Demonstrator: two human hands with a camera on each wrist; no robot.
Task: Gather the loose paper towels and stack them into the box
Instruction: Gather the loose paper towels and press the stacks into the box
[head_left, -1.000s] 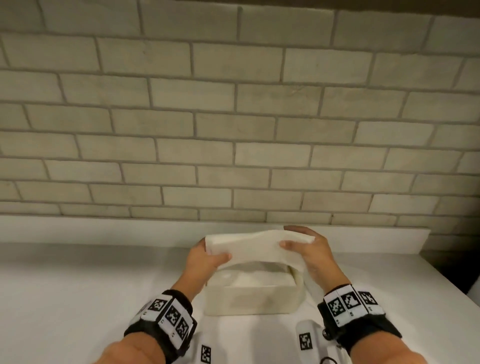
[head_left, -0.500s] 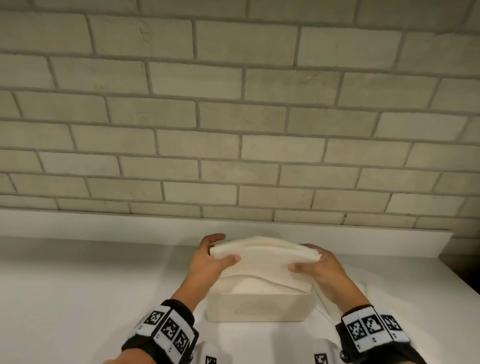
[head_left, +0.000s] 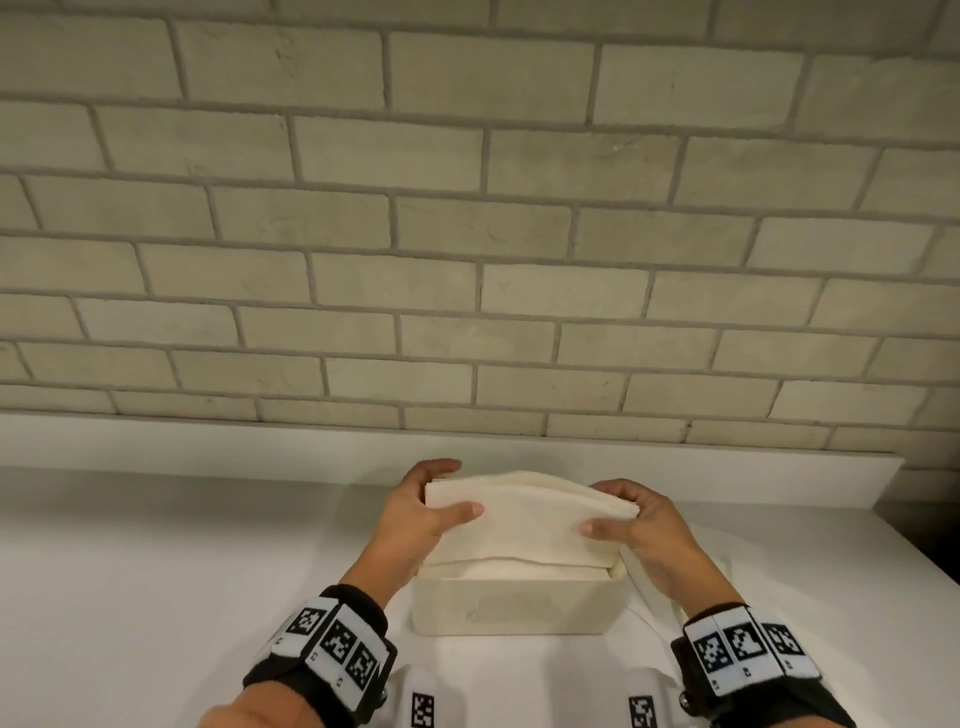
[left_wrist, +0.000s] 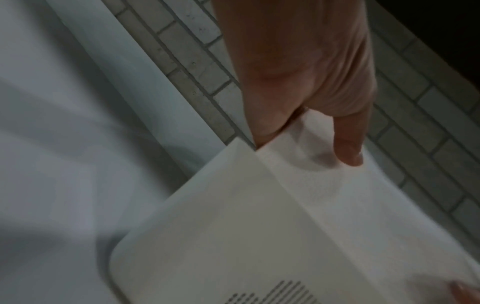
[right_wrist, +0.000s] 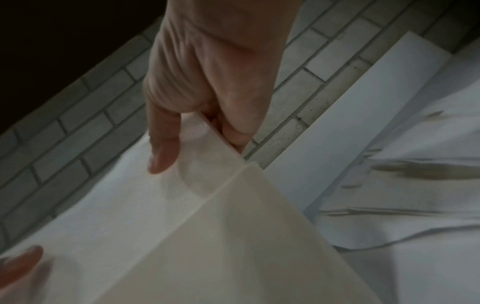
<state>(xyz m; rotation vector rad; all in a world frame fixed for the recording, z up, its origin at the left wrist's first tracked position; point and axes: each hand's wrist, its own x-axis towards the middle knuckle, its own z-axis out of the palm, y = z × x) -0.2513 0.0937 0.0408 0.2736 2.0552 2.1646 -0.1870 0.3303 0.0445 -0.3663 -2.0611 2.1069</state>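
A folded bundle of paper towels (head_left: 524, 519) is held level just above the open box (head_left: 517, 605), its lower edge meeting the towels already stacked inside (head_left: 540, 570). The left hand (head_left: 415, 514) has one end of the bundle in its grip, thumb curled over the near face and fingers behind; the right hand (head_left: 636, 525) has the other end in the same kind of pinch.

The one box stands on a white bench (head_left: 156, 597) near a low white ledge (head_left: 208, 441), below a wall of pale brick (head_left: 467, 234).

Right of the box, loose towels (head_left: 670, 603) lie spread on the bench; the head view shows only their edges, while the right wrist view shows several overlapping sheets (right_wrist: 405, 195), their number unclear. The left wrist view shows a dotted print on the box's side (left_wrist: 272, 292), faint in the head view. Each wrist carries one black band with square markers (head_left: 332, 644), two in all.
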